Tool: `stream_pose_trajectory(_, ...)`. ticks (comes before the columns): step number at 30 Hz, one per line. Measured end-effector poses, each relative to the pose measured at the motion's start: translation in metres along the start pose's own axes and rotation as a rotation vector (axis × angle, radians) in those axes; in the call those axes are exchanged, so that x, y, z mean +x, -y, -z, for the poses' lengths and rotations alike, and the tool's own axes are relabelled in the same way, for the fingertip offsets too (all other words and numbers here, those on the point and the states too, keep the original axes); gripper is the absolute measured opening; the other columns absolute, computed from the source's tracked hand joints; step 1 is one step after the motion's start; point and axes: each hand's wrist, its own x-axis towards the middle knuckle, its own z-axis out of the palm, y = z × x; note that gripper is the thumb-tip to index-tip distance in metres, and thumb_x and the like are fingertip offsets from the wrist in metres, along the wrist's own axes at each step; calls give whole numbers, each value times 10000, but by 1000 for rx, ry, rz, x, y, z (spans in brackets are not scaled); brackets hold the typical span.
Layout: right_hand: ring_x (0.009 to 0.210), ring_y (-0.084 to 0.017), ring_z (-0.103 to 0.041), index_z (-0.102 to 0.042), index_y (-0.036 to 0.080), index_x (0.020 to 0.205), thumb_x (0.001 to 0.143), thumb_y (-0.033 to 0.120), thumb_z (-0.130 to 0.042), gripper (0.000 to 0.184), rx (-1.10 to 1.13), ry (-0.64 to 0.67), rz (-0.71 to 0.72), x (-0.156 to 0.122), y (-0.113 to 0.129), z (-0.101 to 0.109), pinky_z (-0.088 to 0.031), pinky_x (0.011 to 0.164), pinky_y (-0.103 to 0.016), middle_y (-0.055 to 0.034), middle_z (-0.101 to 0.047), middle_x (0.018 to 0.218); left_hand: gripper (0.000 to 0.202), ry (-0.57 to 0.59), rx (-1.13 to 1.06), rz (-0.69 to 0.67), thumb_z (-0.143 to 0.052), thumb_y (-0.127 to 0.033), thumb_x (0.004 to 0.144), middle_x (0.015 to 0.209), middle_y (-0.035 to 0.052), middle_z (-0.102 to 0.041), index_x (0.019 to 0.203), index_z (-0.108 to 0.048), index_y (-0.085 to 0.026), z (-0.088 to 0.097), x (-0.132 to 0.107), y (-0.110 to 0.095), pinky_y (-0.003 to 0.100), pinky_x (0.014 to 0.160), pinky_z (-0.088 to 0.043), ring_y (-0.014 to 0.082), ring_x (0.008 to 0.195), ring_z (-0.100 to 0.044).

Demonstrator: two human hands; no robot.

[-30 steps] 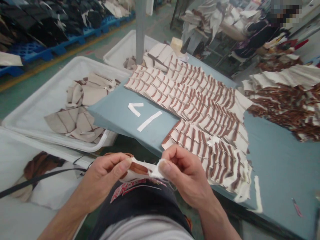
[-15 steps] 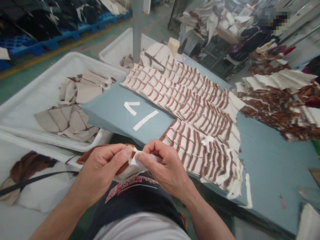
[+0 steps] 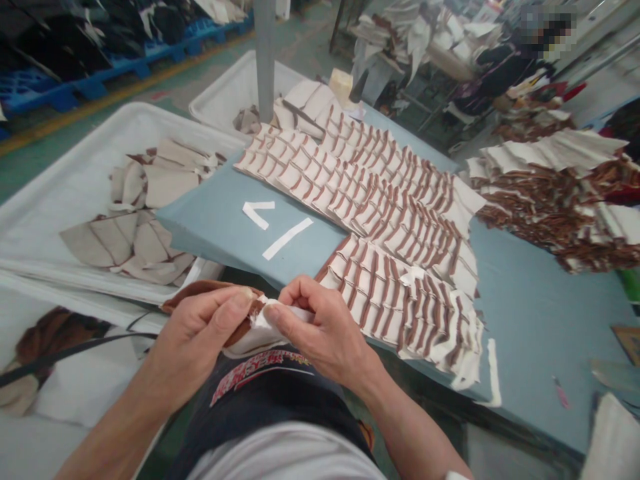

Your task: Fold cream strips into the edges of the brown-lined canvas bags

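Both hands hold one small brown and white fabric piece (image 3: 250, 333) in front of my body, just short of the table's near edge. My left hand (image 3: 200, 333) pinches its left side, thumb on top. My right hand (image 3: 315, 327) pinches a white strip at the piece's right end, fingers curled. Just beyond my right hand, overlapping rows of the same striped pieces (image 3: 400, 293) lie on the blue-grey table (image 3: 220, 220).
Two white paper strips (image 3: 287, 237) lie on the table's left part. White bins (image 3: 60, 193) with beige pieces stand at left. A big heap of pieces (image 3: 560, 200) sits at right. Another person (image 3: 500, 67) works at the far back.
My right hand has slid left along the piece toward my left hand, so the two now nearly touch. The camera view has shifted slightly.
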Motion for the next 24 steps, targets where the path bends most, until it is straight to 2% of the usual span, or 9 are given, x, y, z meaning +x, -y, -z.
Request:
stream_pose_trajectory(3,567,-102,-427,-605,224,851,965,485,-736,314,23,-9,-1,1,-4,-1,-302,543,-245,70,-534,643,374,40,17,25,-692,-542,955,784,46,-759,827,-759,-197,1,-1,-9,259,583,-537,199,674,-663)
stream_pose_trajectory(7,569,-103,-433,-603,223,872,967,516,-736,336,66,8,-2,2,-8,-3,-296,540,-243,68,-545,646,313,-14,187,39,-683,-489,871,882,63,-806,859,-779,-192,0,-3,-16,278,661,-574,233,771,-724)
stream_pose_trajectory(12,557,-98,-407,-588,222,851,932,524,-759,357,145,49,-61,7,-12,-5,-275,524,-243,70,-537,637,270,-26,206,60,-609,-429,906,778,9,-730,879,-744,-196,-6,-6,-3,267,615,-511,186,669,-647)
stream_pose_trajectory(15,555,-91,-384,-561,225,823,857,632,-834,492,281,127,-117,12,-16,-6,-251,524,-237,81,-505,620,223,-120,190,41,-603,-387,909,769,-2,-730,862,-726,-206,-14,-8,1,268,616,-506,178,652,-631)
stream_pose_trajectory(18,560,-89,-372,-536,231,806,790,724,-867,595,413,229,-159,15,-20,-12,-267,529,-228,87,-489,623,150,-167,157,-5,-601,-327,835,722,-11,-715,749,-664,-221,-25,-8,-5,254,585,-485,165,619,-619)
stream_pose_trajectory(22,569,-92,-354,-452,248,748,870,713,-785,585,477,116,-71,12,-24,-27,-319,558,-236,97,-430,619,123,-261,103,-49,-577,-293,762,626,-25,-638,666,-619,-228,-34,-3,-11,243,531,-419,142,558,-531)
stream_pose_trajectory(24,561,-95,-339,-421,255,727,868,724,-768,600,488,90,-54,12,-26,-32,-314,552,-241,97,-421,606,124,-264,79,-55,-581,-290,755,621,-24,-628,655,-618,-225,-34,0,-11,244,541,-417,143,568,-519)
